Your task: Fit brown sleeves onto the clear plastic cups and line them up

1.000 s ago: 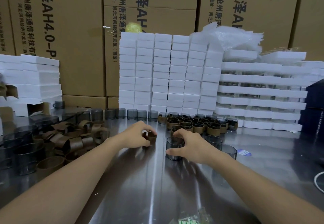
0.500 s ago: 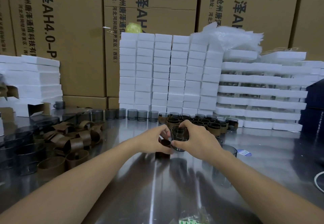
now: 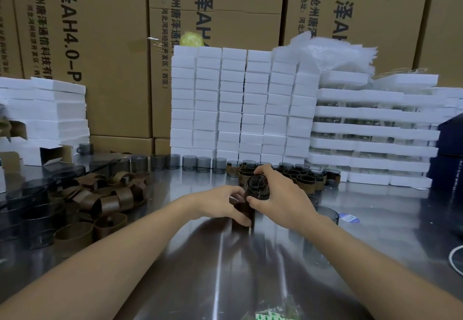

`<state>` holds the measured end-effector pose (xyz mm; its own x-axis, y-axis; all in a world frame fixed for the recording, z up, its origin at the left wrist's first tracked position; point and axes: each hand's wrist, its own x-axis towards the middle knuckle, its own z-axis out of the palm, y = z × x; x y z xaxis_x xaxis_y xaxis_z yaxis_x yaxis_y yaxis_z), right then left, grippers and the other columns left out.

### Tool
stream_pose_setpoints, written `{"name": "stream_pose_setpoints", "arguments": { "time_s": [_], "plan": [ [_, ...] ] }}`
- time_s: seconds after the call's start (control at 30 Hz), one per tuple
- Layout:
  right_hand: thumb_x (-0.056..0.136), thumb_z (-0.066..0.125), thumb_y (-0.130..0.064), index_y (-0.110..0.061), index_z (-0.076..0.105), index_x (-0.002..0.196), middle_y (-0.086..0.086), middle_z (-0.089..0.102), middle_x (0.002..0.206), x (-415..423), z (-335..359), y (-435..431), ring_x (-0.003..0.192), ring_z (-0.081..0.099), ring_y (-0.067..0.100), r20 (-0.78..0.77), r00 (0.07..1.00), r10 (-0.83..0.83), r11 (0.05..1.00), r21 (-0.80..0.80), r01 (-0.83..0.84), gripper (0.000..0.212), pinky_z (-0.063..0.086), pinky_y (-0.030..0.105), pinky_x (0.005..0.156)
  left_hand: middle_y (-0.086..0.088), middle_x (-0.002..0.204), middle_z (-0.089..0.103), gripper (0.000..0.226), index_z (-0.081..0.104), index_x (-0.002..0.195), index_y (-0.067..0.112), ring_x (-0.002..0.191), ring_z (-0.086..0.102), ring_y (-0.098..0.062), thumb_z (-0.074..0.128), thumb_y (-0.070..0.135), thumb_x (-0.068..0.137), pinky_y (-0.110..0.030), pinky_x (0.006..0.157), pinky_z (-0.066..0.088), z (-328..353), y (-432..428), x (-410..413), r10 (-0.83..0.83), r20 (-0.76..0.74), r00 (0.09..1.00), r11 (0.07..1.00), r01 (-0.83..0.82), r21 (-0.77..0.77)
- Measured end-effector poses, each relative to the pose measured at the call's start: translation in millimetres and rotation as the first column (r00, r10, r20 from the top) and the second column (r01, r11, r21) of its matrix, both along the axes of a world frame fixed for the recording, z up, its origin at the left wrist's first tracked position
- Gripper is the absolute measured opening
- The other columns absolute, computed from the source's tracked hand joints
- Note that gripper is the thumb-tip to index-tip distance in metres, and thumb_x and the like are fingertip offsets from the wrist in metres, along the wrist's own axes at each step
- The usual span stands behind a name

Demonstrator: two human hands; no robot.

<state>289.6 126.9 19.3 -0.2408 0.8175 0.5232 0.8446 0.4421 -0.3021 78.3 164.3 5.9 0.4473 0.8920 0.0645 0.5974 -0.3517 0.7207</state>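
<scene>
The right hand [image 3: 283, 201] curls its fingers and thumb round a clear cup [image 3: 258, 188]. The left hand [image 3: 215, 203] pinches a brown sleeve [image 3: 241, 210] just beside and below it. Both are held above the steel table [image 3: 225, 269], in front of the sleeved cups [image 3: 295, 176] and well apart from the pile of loose sleeves [image 3: 105, 199].

The step appears to be starting the sleeve over the cup. It would go best if the left hand keeps the band rounded open and square to the cup's end. The right hand can then push the cup straight in without squeezing its thin wall. How far the sleeve is on is hidden by the fingers.

A second ago the hands were apart and the cup stood on the table under the right hand. Now the hands have met and the cup is lifted and tilted.
</scene>
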Motion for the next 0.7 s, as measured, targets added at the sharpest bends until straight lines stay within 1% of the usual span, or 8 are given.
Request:
{"name": "stream_pose_setpoints", "arguments": {
  "time_s": [0.1,0.2,0.3,0.37,0.47,0.57,0.63,0.7],
  "plan": [
    [0.089,0.07,-0.058,-0.047,0.04,0.146,-0.016,0.06,0.138,-1.2,-1.6,-0.7,0.121,0.063,0.018,0.017,0.999,0.036,0.999,-0.003,-0.036,0.065,0.054,0.045,0.096,-0.003,0.105,0.073,0.046,0.069,0.116,0.009,0.093,0.066,-0.016,0.095,0.023,0.081,-0.034,0.088,0.05,-0.3,-2.2,3.9,0.022,0.041,0.999,0.998,-0.024,0.059],
    [0.092,0.069,-0.056,-0.054,0.04,0.146,-0.016,0.058,0.135,-1.4,-1.9,-1.9,0.123,0.062,0.018,0.044,0.997,0.065,0.998,-0.001,-0.065,0.061,0.054,0.046,0.098,0.009,0.087,0.074,0.031,0.072,0.106,0.011,0.081,0.067,-0.011,0.091,0.011,0.081,-0.032,0.083,0.052,0.0,-3.8,4.8,0.002,0.118,0.993,0.998,-0.009,0.059],
    [0.095,0.067,-0.051,-0.058,0.042,0.146,-0.015,0.054,0.135,-0.6,0.0,-1.0,0.122,0.062,0.02,0.047,0.995,0.083,0.996,0.015,-0.084,0.058,0.054,0.046,0.099,0.006,0.093,0.076,0.035,0.075,0.108,0.016,0.084,0.068,-0.011,0.085,0.01,0.075,-0.03,0.082,0.055,3.3,-7.2,7.4,-0.008,0.27,0.963,1.0,0.002,0.025],
    [0.096,0.066,-0.046,-0.059,0.043,0.146,-0.014,0.052,0.135,0.9,1.8,0.2,0.119,0.062,0.017,-0.018,0.992,0.122,0.992,0.028,-0.121,0.056,0.053,0.045,0.102,0.002,0.1,0.078,0.04,0.075,0.114,0.022,0.087,0.067,-0.008,0.083,0.017,0.075,-0.026,0.08,0.053,6.4,-7.1,7.5,0.007,0.342,0.94,1.0,-0.012,0.013],
    [0.094,0.065,-0.043,-0.061,0.046,0.139,-0.016,0.048,0.13,2.9,4.0,1.0,0.118,0.059,0.009,-0.14,0.967,0.215,0.976,0.009,-0.216,0.052,0.053,0.039,0.106,0.0,0.112,0.081,0.042,0.073,0.123,0.024,0.092,0.071,-0.005,0.087,0.018,0.085,-0.028,0.085,0.052,10.0,-4.7,4.8,0.054,0.415,0.908,0.999,-0.05,-0.02],
    [0.084,0.071,-0.048,-0.062,0.039,0.132,-0.018,0.043,0.13,5.8,3.4,2.1,0.116,0.061,0.011,-0.164,0.955,0.246,0.966,-0.035,-0.255,0.06,0.054,0.038,0.101,0.004,0.114,0.082,0.04,0.074,0.124,0.025,0.093,0.072,-0.001,0.089,0.022,0.087,-0.029,0.085,0.051,11.6,-2.7,2.5,0.097,0.462,0.882,0.995,-0.082,-0.052],
    [0.079,0.078,-0.05,-0.058,0.033,0.129,-0.014,0.042,0.131,6.8,0.7,5.0,0.114,0.061,0.016,-0.141,0.963,0.23,0.971,-0.04,-0.237,0.067,0.053,0.037,0.098,0.006,0.112,0.083,0.037,0.075,0.12,0.028,0.093,0.072,0.0,0.091,0.026,0.086,-0.029,0.085,0.051,13.4,-3.7,2.2,0.114,0.486,0.867,0.993,-0.099,-0.057],
    [0.075,0.086,-0.056,-0.056,0.031,0.128,-0.014,0.042,0.131,5.9,-2.4,6.6,0.115,0.059,0.013,-0.15,0.965,0.213,0.975,-0.024,-0.219,0.076,0.051,0.037,0.097,0.004,0.11,0.083,0.041,0.075,0.118,0.029,0.095,0.073,-0.001,0.094,0.033,0.082,-0.031,0.087,0.051,14.5,-5.2,1.8,0.11,0.493,0.863,0.994,-0.096,-0.053]
  ]
}}
